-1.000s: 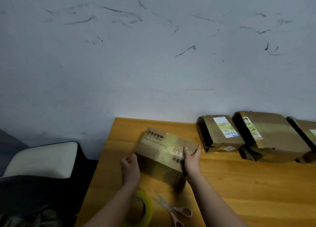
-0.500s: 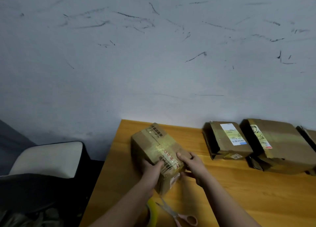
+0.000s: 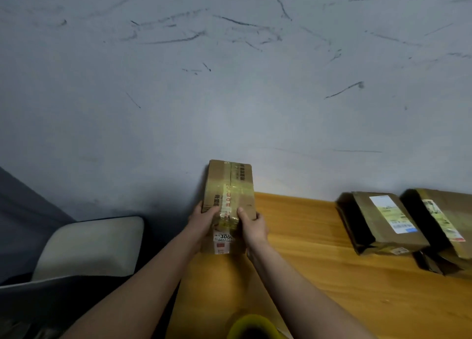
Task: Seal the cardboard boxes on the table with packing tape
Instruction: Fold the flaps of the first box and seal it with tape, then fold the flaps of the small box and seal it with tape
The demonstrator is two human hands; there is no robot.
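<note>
Up off the wooden table (image 3: 332, 275), the taped cardboard box (image 3: 228, 198) is gripped at its near end by both hands: left hand (image 3: 203, 220) curled round its left side, right hand (image 3: 252, 225) round its right, thumbs on top. 2 more boxes (image 3: 383, 221) lie well to the right, and a yellow tape roll (image 3: 252, 327) sits near the bottom edge

Setting: looks like a plain back room used for packing parcels. Bare grey wall (image 3: 229, 83) with dark scuff marks. My wooden surface (image 3: 332, 275) stands against it, carrying labelled boxes (image 3: 383, 221). Cushioned chair (image 3: 86, 246) at my left.
</note>
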